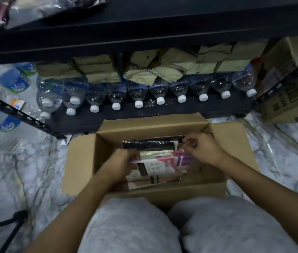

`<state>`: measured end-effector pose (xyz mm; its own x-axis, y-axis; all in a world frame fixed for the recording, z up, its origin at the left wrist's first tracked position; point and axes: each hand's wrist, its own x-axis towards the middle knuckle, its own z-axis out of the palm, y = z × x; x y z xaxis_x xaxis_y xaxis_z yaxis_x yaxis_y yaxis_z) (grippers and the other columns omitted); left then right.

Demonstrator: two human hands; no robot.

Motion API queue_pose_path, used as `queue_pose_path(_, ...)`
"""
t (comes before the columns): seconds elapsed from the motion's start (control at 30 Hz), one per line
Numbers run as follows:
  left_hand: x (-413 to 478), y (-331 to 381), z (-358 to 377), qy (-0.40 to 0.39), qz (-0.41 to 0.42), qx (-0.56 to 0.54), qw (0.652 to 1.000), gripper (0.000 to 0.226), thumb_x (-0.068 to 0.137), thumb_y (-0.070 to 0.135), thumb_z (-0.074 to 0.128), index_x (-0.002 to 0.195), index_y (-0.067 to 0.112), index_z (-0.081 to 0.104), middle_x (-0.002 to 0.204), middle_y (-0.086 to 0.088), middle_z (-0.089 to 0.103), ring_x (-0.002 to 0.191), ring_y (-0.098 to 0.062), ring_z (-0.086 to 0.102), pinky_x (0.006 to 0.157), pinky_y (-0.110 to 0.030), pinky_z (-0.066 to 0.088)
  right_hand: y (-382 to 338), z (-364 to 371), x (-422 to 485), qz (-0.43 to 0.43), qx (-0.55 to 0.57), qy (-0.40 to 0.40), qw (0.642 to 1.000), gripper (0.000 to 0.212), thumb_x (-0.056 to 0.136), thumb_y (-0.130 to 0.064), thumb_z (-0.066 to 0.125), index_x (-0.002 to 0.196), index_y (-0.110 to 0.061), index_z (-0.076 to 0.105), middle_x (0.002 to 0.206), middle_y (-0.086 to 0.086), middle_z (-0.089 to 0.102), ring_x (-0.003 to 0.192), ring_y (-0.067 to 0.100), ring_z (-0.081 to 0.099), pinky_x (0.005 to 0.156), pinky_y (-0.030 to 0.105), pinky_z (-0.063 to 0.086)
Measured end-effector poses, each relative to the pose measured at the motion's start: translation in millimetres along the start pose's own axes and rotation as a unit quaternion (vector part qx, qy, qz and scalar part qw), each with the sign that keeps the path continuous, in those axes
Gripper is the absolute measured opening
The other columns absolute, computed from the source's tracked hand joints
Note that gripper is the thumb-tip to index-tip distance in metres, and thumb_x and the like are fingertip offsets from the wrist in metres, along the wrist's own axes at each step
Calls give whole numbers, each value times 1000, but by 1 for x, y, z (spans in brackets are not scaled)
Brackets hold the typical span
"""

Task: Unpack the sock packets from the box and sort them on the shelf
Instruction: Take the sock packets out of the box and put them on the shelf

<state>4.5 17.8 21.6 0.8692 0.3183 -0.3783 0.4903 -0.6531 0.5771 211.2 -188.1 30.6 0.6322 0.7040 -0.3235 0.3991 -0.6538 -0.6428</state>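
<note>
An open cardboard box (82, 157) stands on the marble floor between my knees and the shelf. Inside it lie several sock packets in clear plastic, with pink, purple and white cards (162, 164), and a dark packet (150, 144) at the far side. My left hand (121, 164) is inside the box, pinching the left edge of the top packets. My right hand (203, 147) pinches the clear plastic at their right upper corner. The black shelf (144, 33) runs across the top of the view, with bagged items (35, 10) on its left end.
Under the shelf lies a row of water bottles (139, 94) with white caps, and olive paper packets (155, 68) stacked behind them. More bottle packs (3, 114) lie at the left. A printed carton (288, 99) stands at the right. A black stand leg (11, 227) crosses the lower left.
</note>
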Motion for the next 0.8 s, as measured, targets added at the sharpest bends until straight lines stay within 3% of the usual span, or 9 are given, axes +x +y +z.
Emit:
queue_pose_path(0.13, -49, 15, -70, 108, -23, -6, 994, 18, 75, 3, 78, 85, 17, 70, 76, 6, 68, 71, -8, 64, 56, -26, 52, -12, -15, 2, -6, 51, 79, 996, 8, 86, -12, 66, 90, -15, 72, 77, -11, 65, 67, -6, 57, 69, 12, 43)
queue_pose_path(0.2, -71, 20, -98, 152, -29, 10, 988, 18, 73, 2, 81, 85, 12, 72, 78, 0, 69, 73, -18, 66, 57, -26, 49, -17, -18, 4, 4, 82, 103, 991, 10, 88, -11, 64, 90, -11, 73, 84, -5, 69, 78, 4, 62, 80, 22, 48)
queue_pose_path(0.27, -91, 23, -119, 199, -33, 46, 978, 21, 70, 6, 85, 83, 13, 71, 75, 0, 68, 69, -16, 61, 59, -19, 42, -20, -16, 4, 14, 77, 74, 994, 10, 88, -12, 64, 85, -16, 72, 85, -5, 68, 86, 14, 64, 87, 30, 51)
queue_pose_path(0.33, -108, 25, -133, 229, -48, 47, 971, 23, 69, 9, 87, 82, 16, 68, 73, 2, 64, 65, -9, 57, 58, -12, 38, -20, -6, 1, 21, 53, 23, 998, 14, 87, -11, 66, 80, -23, 68, 82, -7, 67, 83, 13, 65, 83, 27, 53)
queue_pose_path(0.43, -127, 21, -140, 260, -75, 58, 961, 25, 68, 12, 88, 84, 15, 69, 72, -1, 64, 67, -22, 59, 58, -24, 41, -18, 16, -5, 20, 1, -52, 998, 9, 84, -17, 70, 93, -17, 68, 87, -4, 66, 80, 9, 62, 69, 14, 49)
queue_pose_path(0.5, -135, 17, -141, 273, -93, 54, 956, 25, 68, 13, 88, 86, 14, 70, 72, -1, 65, 68, -25, 61, 58, -30, 41, -15, 30, -5, 8, -50, -78, 996, 20, 83, -23, 72, 101, -17, 68, 97, -3, 67, 87, 11, 61, 76, 20, 49)
queue_pose_path(0.67, -147, 3, -136, 280, -138, 7, 950, 24, 72, 19, 86, 84, 24, 66, 75, 15, 62, 57, -2, 52, 55, -20, 37, -10, 63, 10, -20, -232, -120, 965, 44, 77, -46, 67, 117, -30, 62, 118, -9, 64, 102, 12, 59, 91, 39, 49)
queue_pose_path(0.73, -146, -6, -133, 273, -150, -12, 950, 22, 72, 22, 85, 85, 25, 67, 78, 12, 65, 60, -5, 56, 55, -21, 39, -10, 72, 18, -43, -276, -134, 951, 49, 78, -48, 64, 124, -31, 58, 127, -8, 58, 111, 16, 55, 94, 37, 44)
queue_pose_path(0.8, -143, -13, -131, 268, -161, -25, 949, 21, 72, 25, 85, 85, 27, 68, 79, 10, 67, 65, -9, 62, 53, -18, 40, -11, 79, 25, -40, -276, -156, 948, 51, 82, -37, 66, 130, -25, 54, 134, -4, 52, 117, 19, 51, 91, 30, 41)
